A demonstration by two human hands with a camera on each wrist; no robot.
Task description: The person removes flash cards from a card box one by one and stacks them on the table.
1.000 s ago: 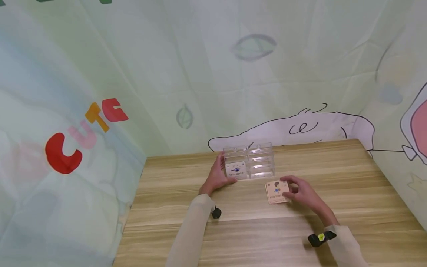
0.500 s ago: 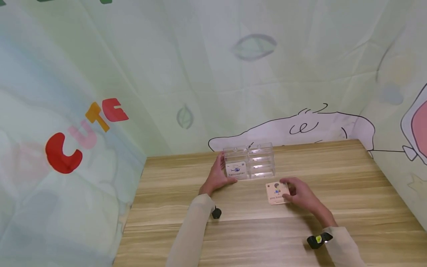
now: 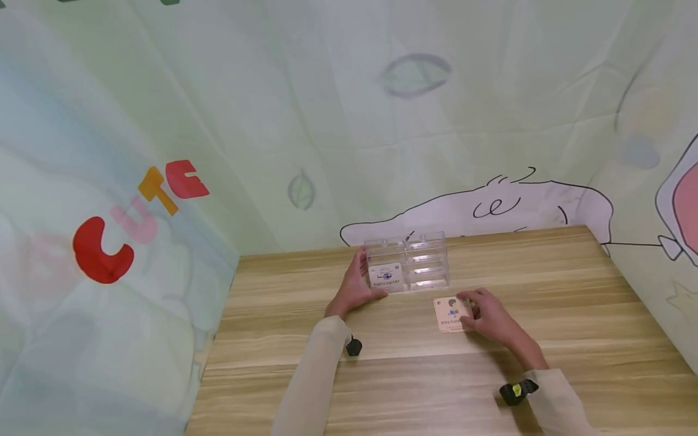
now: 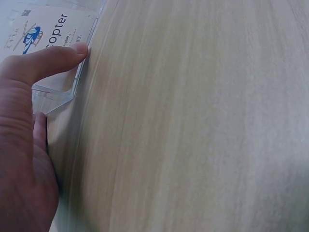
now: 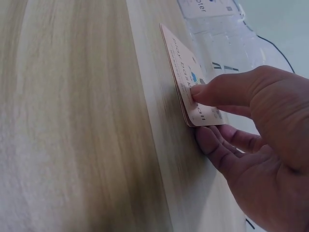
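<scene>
My left hand (image 3: 357, 289) holds the left side of a clear plastic organizer (image 3: 428, 260) with two columns of compartments. Its thumb lies across the front lower edge, while the other fingers are partly hidden along the side. A white card reading "helicopter" (image 3: 386, 277) with a blue helicopter picture stands in the lower left of the organizer. To the right and nearer the body, my right hand (image 3: 496, 321) pinches a small stack of cards (image 5: 186, 72) by its right edge, thumb on top and fingers beneath. The top card shows a child and basketball wording, partly covered by the thumb.
Everything stands on a wood-grain table (image 3: 414, 387). Behind it hangs a pale green printed cloth (image 3: 327, 121), meeting the table's back edge close behind the organizer. Black straps with small devices sit on both wrists.
The cards in my right hand have gone from slightly offset at the left to lined up. The right wrist has shifted a little left. My left hand stays on the organizer.
</scene>
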